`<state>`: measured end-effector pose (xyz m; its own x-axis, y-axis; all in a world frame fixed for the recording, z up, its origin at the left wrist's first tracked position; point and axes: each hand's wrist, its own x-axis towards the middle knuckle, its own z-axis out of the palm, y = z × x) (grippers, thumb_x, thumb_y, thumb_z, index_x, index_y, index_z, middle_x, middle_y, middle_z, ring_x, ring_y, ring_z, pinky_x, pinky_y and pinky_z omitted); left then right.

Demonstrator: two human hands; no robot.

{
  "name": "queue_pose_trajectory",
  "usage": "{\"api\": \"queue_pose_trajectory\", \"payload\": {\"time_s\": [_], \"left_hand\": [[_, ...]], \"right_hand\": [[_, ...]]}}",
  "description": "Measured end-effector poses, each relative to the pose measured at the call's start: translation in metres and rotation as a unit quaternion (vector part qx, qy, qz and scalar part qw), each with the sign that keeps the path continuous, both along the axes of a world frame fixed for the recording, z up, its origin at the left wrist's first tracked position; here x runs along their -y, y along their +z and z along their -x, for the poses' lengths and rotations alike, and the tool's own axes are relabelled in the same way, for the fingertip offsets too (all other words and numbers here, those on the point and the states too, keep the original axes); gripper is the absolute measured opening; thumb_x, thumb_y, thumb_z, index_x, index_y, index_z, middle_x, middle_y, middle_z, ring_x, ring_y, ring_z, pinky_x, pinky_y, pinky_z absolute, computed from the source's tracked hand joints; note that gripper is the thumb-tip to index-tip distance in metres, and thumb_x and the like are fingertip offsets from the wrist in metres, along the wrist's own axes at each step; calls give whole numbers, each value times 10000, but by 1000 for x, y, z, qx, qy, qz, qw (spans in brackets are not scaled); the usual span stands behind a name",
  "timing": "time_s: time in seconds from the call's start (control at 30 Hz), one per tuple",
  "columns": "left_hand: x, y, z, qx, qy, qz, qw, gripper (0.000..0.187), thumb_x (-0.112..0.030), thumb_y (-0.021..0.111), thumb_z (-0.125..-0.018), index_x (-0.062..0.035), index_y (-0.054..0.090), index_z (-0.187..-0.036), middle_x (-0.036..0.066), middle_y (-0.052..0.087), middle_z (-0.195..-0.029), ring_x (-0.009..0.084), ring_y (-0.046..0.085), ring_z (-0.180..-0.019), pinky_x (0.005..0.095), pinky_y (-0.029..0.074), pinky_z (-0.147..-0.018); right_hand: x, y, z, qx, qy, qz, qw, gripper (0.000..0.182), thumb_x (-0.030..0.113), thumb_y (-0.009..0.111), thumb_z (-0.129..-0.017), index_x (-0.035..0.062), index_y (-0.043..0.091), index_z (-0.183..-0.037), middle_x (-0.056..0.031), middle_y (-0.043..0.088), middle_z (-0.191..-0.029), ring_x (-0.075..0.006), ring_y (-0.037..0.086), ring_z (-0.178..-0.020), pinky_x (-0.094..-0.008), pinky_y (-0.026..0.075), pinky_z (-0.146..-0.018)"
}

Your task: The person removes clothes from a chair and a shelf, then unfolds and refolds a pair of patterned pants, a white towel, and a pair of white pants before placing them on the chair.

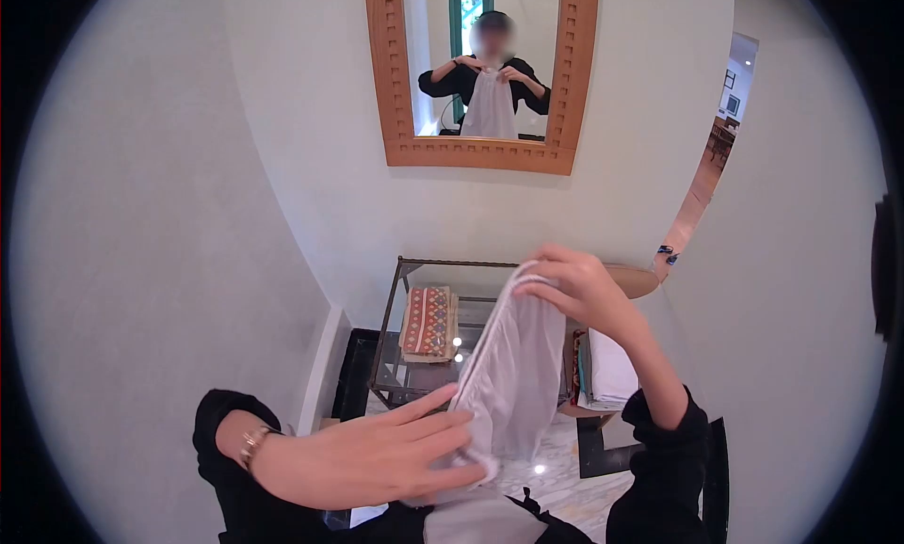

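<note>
A thin white cloth (518, 365) with a gathered top edge hangs in front of my body. My right hand (584, 285) pinches its far end, thumb and fingers closed over the edge. Nearer to me, my left hand (367, 455) lies along the other end, its fingers bent around the gathered edge and its thumb hidden. Between the two hands the edge runs taut and slanting. Lower down, the white fabric drops past my black sleeves toward the floor.
A framed mirror (480, 155) on the wall reflects me with the cloth at chest height. Below it stands a glass-topped metal table (452, 273); a folded patterned textile (429, 323) and a stack of folded cloths (607, 370) show there. Walls rise on both sides above a marble floor (574, 488).
</note>
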<state>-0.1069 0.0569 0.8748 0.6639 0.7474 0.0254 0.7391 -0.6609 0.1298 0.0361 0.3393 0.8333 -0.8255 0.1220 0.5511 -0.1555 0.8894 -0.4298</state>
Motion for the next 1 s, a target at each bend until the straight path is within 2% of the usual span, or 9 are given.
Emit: {"api": "queue_pose_trajectory", "payload": {"time_s": [0.1,0.2,0.3,0.4,0.57,0.7,0.8,0.9,1.0], "left_hand": [[-16,-17,-17,-98,10,-103,990,564,-145,642,-831,-173,416,-1347,122,459,-975,291,549,-1072,449,399,-1010],[-23,-28,-25,-109,50,-102,988,642,-81,622,-797,-237,395,-1376,85,413,-894,239,572,-815,420,485,-812],[-23,-21,-20,-66,118,-94,986,627,-23,558,-813,-230,398,-1382,93,458,-863,244,567,-701,397,488,-682],[-27,-21,-6,-65,175,-2,982,662,-9,547,-808,-222,381,-1413,137,497,-866,273,596,-678,392,501,-631],[-39,-31,20,-16,143,-51,988,666,-15,560,-812,-189,376,-1428,161,565,-822,293,626,-699,392,513,-606],[-39,-29,20,5,128,-46,991,592,-45,576,-834,-171,416,-1389,141,593,-771,292,640,-732,388,529,-613],[-41,-31,21,16,133,-113,984,537,-83,593,-850,-175,445,-1358,142,612,-775,283,654,-739,369,535,-596],[-42,-33,27,-62,178,-111,976,405,-253,635,-910,-160,520,-1287,103,629,-857,261,649,-710,357,528,-575],[-45,-30,39,-9,146,-155,977,457,-177,642,-876,-186,495,-1309,94,628,-935,264,665,-684,354,544,-552]], "right_hand": [[3,-4,25,-28,9,-9,1000,143,162,682,-868,73,731,-969,-97,637,-908,-268,636,-814,-346,511,-747],[14,-3,40,-32,26,-21,999,137,156,692,-865,58,720,-958,-93,632,-896,-257,628,-798,-343,505,-717],[27,-3,42,-7,48,-44,998,153,175,684,-878,53,714,-965,-106,619,-878,-275,619,-769,-354,500,-696],[41,0,34,50,107,-20,993,191,195,646,-912,30,695,-995,-120,614,-873,-291,612,-766,-362,497,-696],[43,4,15,246,239,134,930,271,186,519,-988,-19,610,-1141,-138,628,-968,-261,595,-917,-360,487,-799],[35,-9,6,266,316,257,874,352,191,499,-1001,-30,522,-1273,-144,604,-1114,-254,549,-1078,-376,447,-923],[39,-5,-1,248,314,172,900,389,167,525,-982,-14,487,-1325,-145,593,-1162,-277,569,-1080,-365,457,-923],[58,5,6,202,238,44,949,450,118,570,-937,0,459,-1356,-156,581,-1122,-325,589,-1017,-390,477,-872],[62,-11,10,180,173,28,968,478,78,601,-887,5,466,-1340,-166,559,-1039,-367,579,-945,-427,479,-822]]}}
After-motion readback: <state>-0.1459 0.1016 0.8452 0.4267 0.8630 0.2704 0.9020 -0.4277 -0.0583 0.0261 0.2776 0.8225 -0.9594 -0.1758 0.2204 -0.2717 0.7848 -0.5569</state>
